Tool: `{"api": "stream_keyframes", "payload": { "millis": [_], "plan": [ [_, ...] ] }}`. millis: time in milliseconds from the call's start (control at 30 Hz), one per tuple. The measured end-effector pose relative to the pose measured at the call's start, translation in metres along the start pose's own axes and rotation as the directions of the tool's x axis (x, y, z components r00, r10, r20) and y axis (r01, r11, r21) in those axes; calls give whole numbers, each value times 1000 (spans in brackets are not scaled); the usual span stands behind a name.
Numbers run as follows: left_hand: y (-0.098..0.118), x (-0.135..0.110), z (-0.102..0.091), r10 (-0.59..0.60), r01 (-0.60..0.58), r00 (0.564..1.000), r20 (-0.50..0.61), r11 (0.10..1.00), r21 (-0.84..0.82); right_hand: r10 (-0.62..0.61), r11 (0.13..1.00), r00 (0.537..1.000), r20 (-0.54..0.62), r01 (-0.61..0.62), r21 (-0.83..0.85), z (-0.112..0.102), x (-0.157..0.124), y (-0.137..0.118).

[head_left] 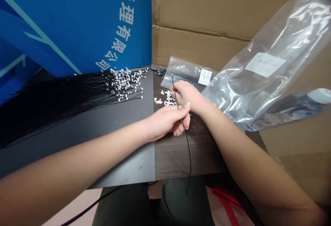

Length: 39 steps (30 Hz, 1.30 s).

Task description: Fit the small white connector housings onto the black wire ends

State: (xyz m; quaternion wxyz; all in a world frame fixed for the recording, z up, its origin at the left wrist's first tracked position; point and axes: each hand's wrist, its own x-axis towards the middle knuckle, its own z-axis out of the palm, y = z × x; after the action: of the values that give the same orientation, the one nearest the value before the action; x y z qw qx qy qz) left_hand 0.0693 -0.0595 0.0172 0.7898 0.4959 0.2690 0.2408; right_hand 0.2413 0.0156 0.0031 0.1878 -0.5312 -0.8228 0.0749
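My left hand is closed in a pinch on a thin black cable that hangs down over the table's front edge. My right hand sits just behind it, fingers curled round the cable's upper part, whose tip sticks up at the fingers. Small white pieces lie scattered on the dark wooden table right beside both hands. To the left, a large bundle of black cables with white tips lies spread over a grey mat.
A big clear plastic bag with a white label leans at the right. A smaller clear bag lies behind the hands. A blue board and cardboard boxes wall off the back. A red-and-white bag lies below the table edge.
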Motion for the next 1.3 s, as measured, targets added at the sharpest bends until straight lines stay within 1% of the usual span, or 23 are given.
{"api": "stream_keyframes", "payload": {
  "millis": [67,133,233,300,367,433,500,600,633,667,733,800,833,867,933,1000,1067,1100,1167,1200,1233,1267,1300],
  "plan": [
    [9,-7,-6,-20,23,998,-64,999,46,1,1000,999,32,-1,9,-2,-1,-3],
    [15,-14,-17,-6,11,993,-115,999,38,-5,1000,998,60,5,10,-2,-2,-6],
    [18,-21,-33,80,-86,981,-178,996,-29,-6,1000,997,79,6,0,-1,-3,-7],
    [16,-24,-41,144,-146,967,-210,989,7,-9,1000,996,90,9,0,0,-2,-6],
    [13,-26,-43,178,-173,964,-196,984,43,-13,1000,996,90,13,0,2,-2,-5],
    [9,-27,-43,169,-165,968,-183,986,39,-21,1000,998,62,21,-2,2,-1,-5],
    [5,-27,-41,150,-149,969,-195,989,21,-32,999,999,0,32,32,1,-2,-7],
    [2,-27,-41,194,-199,944,-267,980,9,-64,978,992,-113,84,189,-4,-5,-14],
    [2,-27,-42,215,-220,938,-272,975,12,-85,963,987,-135,116,244,-5,-6,-17],
    [4,-28,-43,228,-233,939,-259,972,11,-119,945,982,-144,156,287,-6,-8,-21],
    [9,-32,-44,215,-220,962,-171,976,-10,-209,912,970,-125,239,334,-3,-10,-28],
    [14,-38,-43,157,-158,987,-20,987,-10,-299,889,952,-67,304,342,4,-11,-35],
    [16,-41,-41,126,-129,989,72,991,34,-334,884,942,-34,326,335,9,-11,-38],
    [17,-43,-39,80,-98,983,164,990,101,-363,881,932,-6,345,325,14,-11,-40],
    [16,-46,-32,-28,-49,948,317,972,231,-402,876,915,23,378,301,25,-10,-43],
    [11,-47,-26,-144,26,910,388,955,295,-424,870,906,20,401,288,33,-9,-44],
    [4,-46,-22,-199,66,885,420,948,311,-428,868,904,11,407,284,36,-9,-45],
    [1,-46,-21,-209,77,883,421,948,309,-426,869,905,8,407,280,36,-9,-44],
    [-3,-44,-22,-206,87,892,402,952,295,-406,873,913,-23,396,285,33,-9,-44],
    [-5,-43,-23,-201,93,902,381,955,283,-375,874,925,-59,374,310,30,-10,-43],
    [-5,-42,-25,-194,100,916,351,958,268,-319,870,942,-101,334,364,27,-10,-42],
    [-6,-41,-26,-183,107,932,313,963,246,-235,850,962,-136,272,452,23,-11,-42],
    [-6,-40,-27,-171,115,949,267,970,215,-139,802,980,-142,195,565,18,-11,-41]
  ]
}}
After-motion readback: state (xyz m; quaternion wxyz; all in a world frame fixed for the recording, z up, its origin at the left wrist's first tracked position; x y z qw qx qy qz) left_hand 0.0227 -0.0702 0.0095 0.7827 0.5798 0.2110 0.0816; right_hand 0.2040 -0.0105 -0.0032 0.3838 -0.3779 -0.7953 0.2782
